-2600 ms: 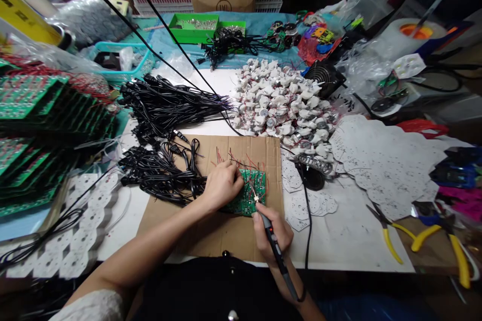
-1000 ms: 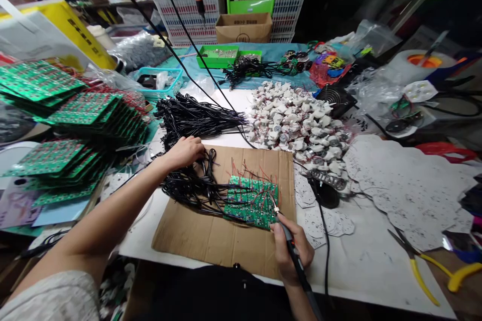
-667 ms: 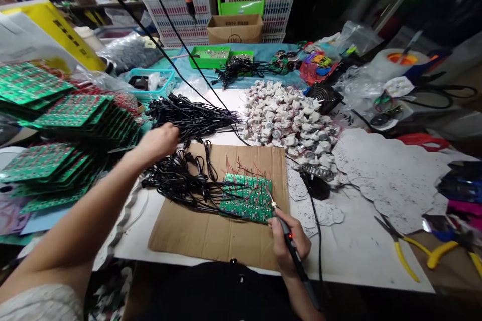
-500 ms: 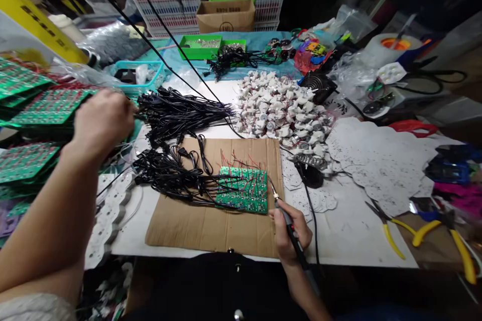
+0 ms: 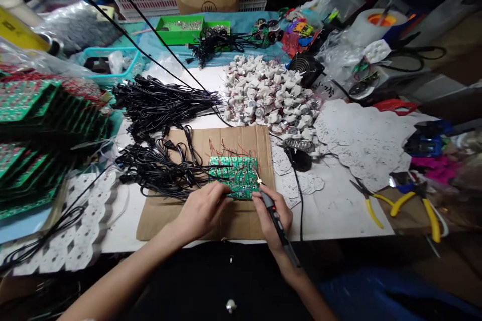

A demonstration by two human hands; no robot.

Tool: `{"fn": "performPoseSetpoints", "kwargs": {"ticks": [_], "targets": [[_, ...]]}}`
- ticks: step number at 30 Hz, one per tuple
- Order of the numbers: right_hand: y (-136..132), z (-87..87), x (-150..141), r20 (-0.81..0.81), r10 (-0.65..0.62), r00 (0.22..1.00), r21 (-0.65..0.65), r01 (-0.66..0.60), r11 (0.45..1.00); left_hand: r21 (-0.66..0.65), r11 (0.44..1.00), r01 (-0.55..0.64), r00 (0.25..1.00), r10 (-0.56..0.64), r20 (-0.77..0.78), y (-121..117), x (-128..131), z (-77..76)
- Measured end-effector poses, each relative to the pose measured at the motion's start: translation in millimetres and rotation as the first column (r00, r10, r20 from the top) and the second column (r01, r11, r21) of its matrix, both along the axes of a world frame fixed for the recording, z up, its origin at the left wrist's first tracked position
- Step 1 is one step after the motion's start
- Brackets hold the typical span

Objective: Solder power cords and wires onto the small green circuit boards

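A green circuit board [image 5: 241, 170] with thin red and black wires standing up from it lies on a sheet of brown cardboard [image 5: 158, 220]. Wrapped round a soldering iron [image 5: 276, 220], my right hand [image 5: 269, 210] rests by the board's right edge, the iron's tip over that edge. My left hand [image 5: 205, 208] is at the board's lower left corner, its thumb and fingers pinched together. What they hold, if anything, is hidden. Black cables [image 5: 158, 168] run from the left onto the board.
More black cables [image 5: 158, 105] and a heap of white plastic parts [image 5: 267, 90] lie behind the cardboard. Stacked green boards [image 5: 33, 105] stand at the left. Yellow-handled pliers [image 5: 371, 205] and scalloped white sheets [image 5: 365, 140] are at the right.
My left hand has come from the stacked boards at the left to the circuit board's lower left corner. My right hand still holds the soldering iron. The view has shifted.
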State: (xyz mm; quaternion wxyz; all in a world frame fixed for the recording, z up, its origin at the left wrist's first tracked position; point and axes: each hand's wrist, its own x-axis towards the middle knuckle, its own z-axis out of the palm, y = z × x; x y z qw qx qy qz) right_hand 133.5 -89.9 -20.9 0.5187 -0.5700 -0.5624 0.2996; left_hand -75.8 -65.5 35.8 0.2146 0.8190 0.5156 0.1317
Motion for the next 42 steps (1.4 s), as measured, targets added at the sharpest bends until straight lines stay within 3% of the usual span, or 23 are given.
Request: {"fn": "performPoseSetpoints", "kwargs": {"ticks": [4,6,12,17,20,32,37,42], "targets": [[2.7,-0.4,-8.6,-0.093,0.002,0.996,-0.025,-0.004,1.0,-0.048,0.994,0.097,0.994,-0.094,0.057,3.4,10.3,-3.8],[3.5,2.0,-9.3,-0.125,0.019,0.992,-0.02,-0.022,1.0,-0.1,0.991,0.093,0.99,-0.082,0.115,8.0,15.0,-6.9],[2.7,5.8,-5.7,-0.133,0.076,0.988,0.002,-0.077,0.997,-0.353,0.935,0.039,0.879,0.136,0.457,20.7,19.2,-16.1],[5.1,3.4,-10.6,-0.081,0.147,0.986,0.012,-0.146,0.989,-0.505,0.863,0.012,0.784,0.305,0.54,21.6,11.9,-22.2],[8.1,2.0,-13.9,-0.041,0.159,0.986,0.031,-0.158,0.987,-0.478,0.878,0.001,0.783,0.296,0.547,20.4,9.7,-23.0],[9.1,6.0,-12.7,-0.027,0.124,0.992,-0.009,-0.124,0.992,-0.194,0.981,0.017,0.89,0.074,0.449,18.0,15.9,-7.9],[8.8,9.6,-8.9,-0.105,0.131,0.986,-0.075,-0.139,0.987,-0.211,0.975,0.071,0.905,0.026,0.424,20.4,14.2,-0.8],[7.4,10.3,-8.1,-0.134,0.14,0.981,-0.062,-0.15,0.987,-0.214,0.973,0.091,0.915,0.003,0.403,21.1,16.7,1.9]]}}
